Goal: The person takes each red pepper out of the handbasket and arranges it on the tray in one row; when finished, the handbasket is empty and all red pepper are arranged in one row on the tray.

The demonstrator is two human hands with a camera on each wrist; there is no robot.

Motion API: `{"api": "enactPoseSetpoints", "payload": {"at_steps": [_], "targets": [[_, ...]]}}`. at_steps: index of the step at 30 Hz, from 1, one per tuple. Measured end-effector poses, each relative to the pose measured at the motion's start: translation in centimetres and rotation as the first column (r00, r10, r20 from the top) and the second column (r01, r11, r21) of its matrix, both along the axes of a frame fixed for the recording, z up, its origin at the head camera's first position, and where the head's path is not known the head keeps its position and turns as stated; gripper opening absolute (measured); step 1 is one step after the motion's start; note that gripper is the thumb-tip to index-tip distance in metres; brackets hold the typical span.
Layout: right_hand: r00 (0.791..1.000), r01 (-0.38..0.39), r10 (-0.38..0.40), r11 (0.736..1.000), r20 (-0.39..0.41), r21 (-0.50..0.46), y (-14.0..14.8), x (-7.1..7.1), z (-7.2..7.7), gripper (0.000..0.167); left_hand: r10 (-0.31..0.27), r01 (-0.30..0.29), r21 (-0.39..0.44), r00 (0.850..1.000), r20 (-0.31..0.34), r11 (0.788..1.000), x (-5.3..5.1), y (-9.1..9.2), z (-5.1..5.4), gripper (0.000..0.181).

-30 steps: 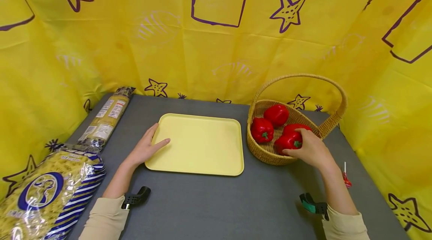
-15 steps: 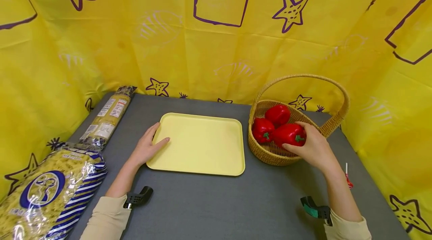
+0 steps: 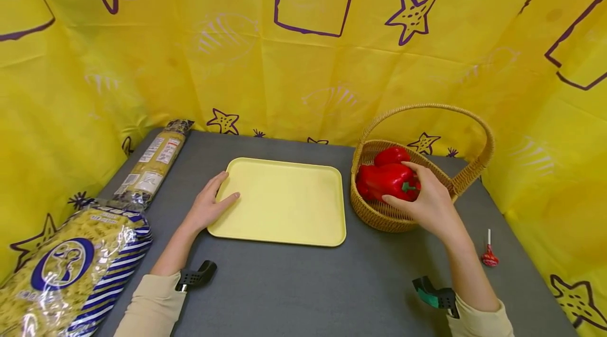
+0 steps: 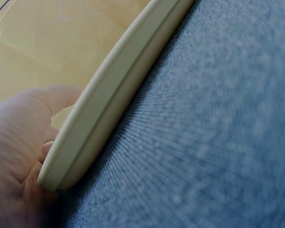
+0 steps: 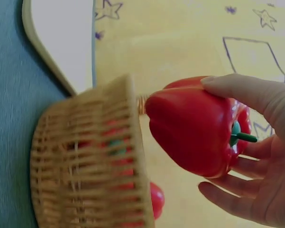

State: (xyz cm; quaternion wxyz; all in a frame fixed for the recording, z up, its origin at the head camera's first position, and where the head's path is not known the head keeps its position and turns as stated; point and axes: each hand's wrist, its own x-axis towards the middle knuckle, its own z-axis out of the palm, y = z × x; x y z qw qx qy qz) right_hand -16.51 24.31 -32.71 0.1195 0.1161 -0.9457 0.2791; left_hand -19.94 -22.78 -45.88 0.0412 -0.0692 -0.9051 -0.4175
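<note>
My right hand holds a red bell pepper with a green stem, thumb on one side and fingers on the other. In the right wrist view the pepper is lifted above the rim of the wicker basket. Another red bell pepper sits at the back of the basket, and more red shows below the held one, partly hidden. My left hand grips the left edge of a pale yellow tray, its thumb over the rim and its fingers along the outer side. Nothing lies on the tray.
On the left lie a big bag of spiral pasta and a long pack of pasta. A red lollipop lies right of the basket. The basket's tall handle arches over its opening. A yellow curtain surrounds the grey table.
My right hand has taken hold of a bell pepper in the basket and raised it, shifting slightly left. The left hand stays at the tray's edge.
</note>
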Motion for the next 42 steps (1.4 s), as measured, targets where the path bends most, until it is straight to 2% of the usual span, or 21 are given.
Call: {"api": "enactPoseSetpoints", "payload": {"at_steps": [7,15,30,42], "targets": [[0.998,-0.052,0.052,0.998,-0.018,-0.020,-2.2,0.0,0.2,0.080,-0.006,0.006,-0.017,1.000,0.026,1.000,0.0,0.0,-0.1,0.077],[0.991,-0.130,0.132,0.990,0.023,-0.047,-4.7,-0.5,0.1,0.083,-0.010,0.010,-0.016,0.999,0.031,1.000,0.1,0.1,0.0,0.077],[0.967,-0.240,0.246,0.968,0.071,-0.077,-8.9,-1.8,-1.7,0.082,-0.001,0.003,-0.040,0.999,0.053,0.999,0.1,0.3,0.0,0.084],[0.951,-0.262,0.275,0.959,0.138,-0.108,-11.7,-3.4,-3.1,0.077,-0.008,0.014,-0.074,0.997,0.083,0.997,0.2,0.6,0.3,0.095]]}}
